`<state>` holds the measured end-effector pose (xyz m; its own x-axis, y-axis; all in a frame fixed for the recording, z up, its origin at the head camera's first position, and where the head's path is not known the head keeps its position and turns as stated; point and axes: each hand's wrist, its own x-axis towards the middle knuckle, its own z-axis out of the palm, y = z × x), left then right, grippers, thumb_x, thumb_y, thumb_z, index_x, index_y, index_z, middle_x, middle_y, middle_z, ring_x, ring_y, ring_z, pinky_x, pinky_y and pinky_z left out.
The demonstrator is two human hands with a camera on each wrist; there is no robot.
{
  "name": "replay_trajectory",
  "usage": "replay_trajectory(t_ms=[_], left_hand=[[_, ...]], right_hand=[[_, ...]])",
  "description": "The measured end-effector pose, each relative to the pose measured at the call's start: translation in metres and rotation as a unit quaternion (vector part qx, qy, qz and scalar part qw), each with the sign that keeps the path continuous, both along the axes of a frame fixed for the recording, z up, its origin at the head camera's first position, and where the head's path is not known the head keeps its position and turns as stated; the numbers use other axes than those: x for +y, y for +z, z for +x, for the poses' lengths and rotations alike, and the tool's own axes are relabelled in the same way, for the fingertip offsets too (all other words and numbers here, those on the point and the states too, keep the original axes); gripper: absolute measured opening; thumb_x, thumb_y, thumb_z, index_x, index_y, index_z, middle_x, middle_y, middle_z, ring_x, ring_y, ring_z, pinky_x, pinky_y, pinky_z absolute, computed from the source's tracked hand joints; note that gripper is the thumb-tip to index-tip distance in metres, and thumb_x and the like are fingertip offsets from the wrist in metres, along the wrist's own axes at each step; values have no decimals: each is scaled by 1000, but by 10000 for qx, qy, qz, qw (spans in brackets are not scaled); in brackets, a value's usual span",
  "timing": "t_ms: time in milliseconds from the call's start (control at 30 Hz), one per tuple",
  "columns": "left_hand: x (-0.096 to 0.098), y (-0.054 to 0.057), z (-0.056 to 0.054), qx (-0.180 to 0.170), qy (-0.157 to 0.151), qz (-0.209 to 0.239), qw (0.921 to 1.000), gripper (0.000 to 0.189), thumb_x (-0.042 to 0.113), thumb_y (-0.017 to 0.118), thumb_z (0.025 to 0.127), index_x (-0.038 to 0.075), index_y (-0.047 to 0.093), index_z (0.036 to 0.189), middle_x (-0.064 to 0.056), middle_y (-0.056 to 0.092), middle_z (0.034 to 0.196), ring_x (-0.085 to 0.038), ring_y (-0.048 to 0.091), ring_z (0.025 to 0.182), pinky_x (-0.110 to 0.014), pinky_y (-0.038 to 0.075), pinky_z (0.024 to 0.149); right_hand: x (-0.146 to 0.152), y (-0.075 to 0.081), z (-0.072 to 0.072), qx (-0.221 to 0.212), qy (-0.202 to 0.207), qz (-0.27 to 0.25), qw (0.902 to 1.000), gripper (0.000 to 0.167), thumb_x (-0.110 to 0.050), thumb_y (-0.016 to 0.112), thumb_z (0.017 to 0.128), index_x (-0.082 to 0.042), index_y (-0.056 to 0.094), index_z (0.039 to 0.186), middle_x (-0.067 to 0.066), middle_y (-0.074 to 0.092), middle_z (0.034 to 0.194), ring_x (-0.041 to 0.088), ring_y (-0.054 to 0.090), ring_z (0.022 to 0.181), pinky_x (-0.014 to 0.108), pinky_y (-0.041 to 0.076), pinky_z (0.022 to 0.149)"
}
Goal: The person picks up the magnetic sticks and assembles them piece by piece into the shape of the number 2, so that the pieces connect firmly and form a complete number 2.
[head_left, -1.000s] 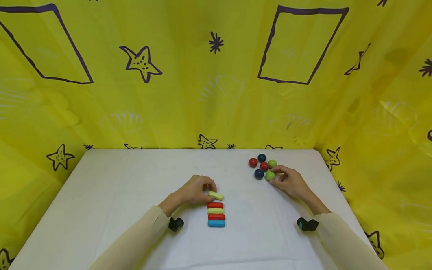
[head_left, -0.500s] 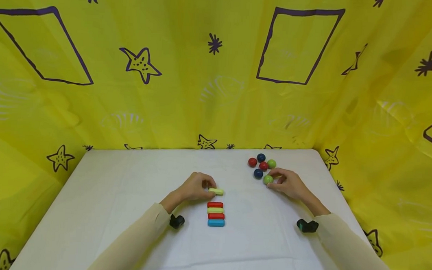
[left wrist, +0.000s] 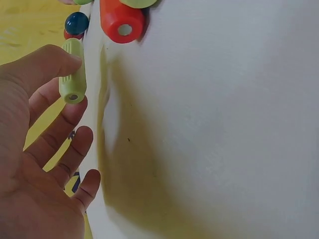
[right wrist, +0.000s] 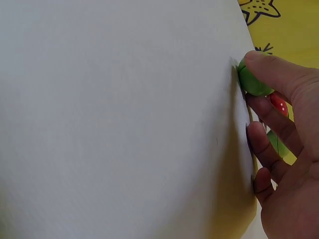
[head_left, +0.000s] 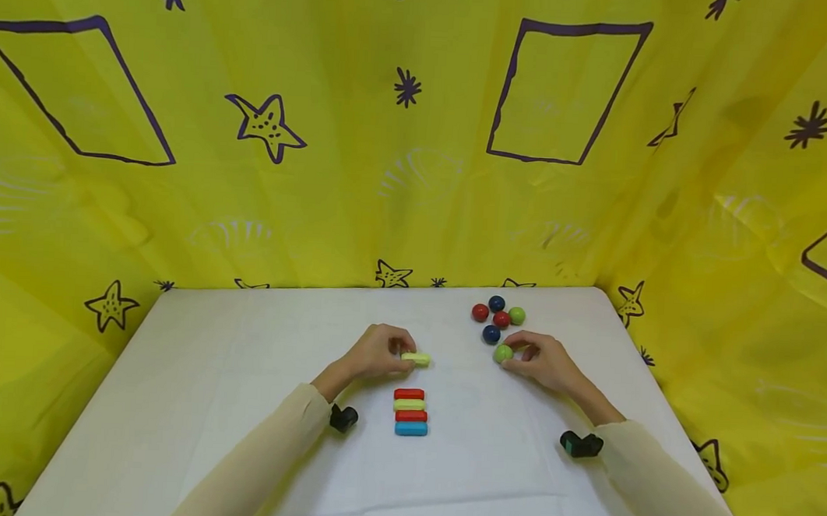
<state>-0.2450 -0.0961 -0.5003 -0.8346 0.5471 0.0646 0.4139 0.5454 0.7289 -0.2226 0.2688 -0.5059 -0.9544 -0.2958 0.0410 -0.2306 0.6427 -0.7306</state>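
Observation:
In the head view my left hand (head_left: 379, 351) pinches a yellow-green bar (head_left: 418, 359) by its left end, above a column of bars. The left wrist view shows ridges along the held bar (left wrist: 73, 82) and a hole in its end, thumb on one side, fingers behind. Below it lie a red bar (head_left: 409, 394), a yellow-green one, another red one and a blue bar (head_left: 411, 428), stacked edge to edge. My right hand (head_left: 543, 361) pinches a green ball (head_left: 503, 353) between thumb and fingers, just in front of the other balls; its remaining fingers (right wrist: 261, 139) are bent loosely.
Several balls cluster at the back right: red (head_left: 479, 313), dark blue (head_left: 491, 334) and a second green ball (head_left: 516, 316). A white cloth (head_left: 237, 405) covers the table. Yellow patterned curtains (head_left: 334, 168) hang behind and at the sides. Each wrist carries a small black camera (head_left: 343, 419).
My left hand has moved the yellow-green bar away from the column, toward the back of the table. My right hand has drawn the green ball leftward and nearer, out of the cluster.

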Motion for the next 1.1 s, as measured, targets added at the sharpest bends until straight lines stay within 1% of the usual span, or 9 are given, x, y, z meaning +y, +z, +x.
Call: replay_trajectory(t_ms=[167, 300, 467, 600, 800, 1100], left_hand=[[7, 5, -3, -37, -45, -29, 10000, 11, 15, 83, 84, 15, 76, 92, 6, 63, 80, -16, 54, 80, -27, 45, 71], [14, 9, -5, -75, -146, -65, 9998, 11, 15, 83, 84, 14, 76, 92, 5, 65, 82, -17, 54, 80, -27, 45, 71], [24, 13, -8, -68, -275, -126, 9995, 11, 15, 83, 85, 13, 76, 94, 5, 65, 82, -15, 54, 79, -26, 46, 71], [33, 15, -11, -86, -367, -149, 9992, 12, 15, 83, 85, 12, 76, 95, 3, 65, 82, -14, 54, 79, -25, 46, 71], [47, 16, -13, -178, -427, -243, 9986, 12, 16, 83, 86, 12, 76, 95, 3, 64, 80, -13, 53, 76, -23, 45, 69], [70, 13, -15, -176, -481, -325, 9982, 10, 17, 83, 86, 13, 77, 93, 5, 64, 75, -12, 53, 72, -22, 43, 68]], right_hand=[[-8, 1, 4, 33, 76, -21, 10000, 36, -23, 86, 86, -12, 74, 117, 2, 71, 103, 20, 56, 82, 27, 47, 72], [-13, -1, 4, 97, 165, 2, 9998, 36, -26, 86, 85, -14, 74, 117, -1, 68, 99, 18, 56, 81, 27, 47, 71], [-17, -2, 4, 87, 140, 6, 9999, 36, -28, 86, 85, -16, 74, 117, -2, 71, 101, 18, 56, 81, 27, 47, 72], [-20, -2, 4, 102, 136, -70, 9998, 35, -26, 86, 85, -14, 74, 117, -1, 72, 102, 19, 55, 80, 27, 45, 70], [-26, -1, 5, 94, 222, -198, 9995, 35, -24, 86, 85, -13, 74, 117, 0, 73, 102, 19, 54, 79, 27, 44, 70], [-30, -1, 5, 133, 230, -157, 9995, 34, -24, 87, 84, -14, 74, 114, -2, 73, 99, 19, 55, 77, 27, 45, 69]])
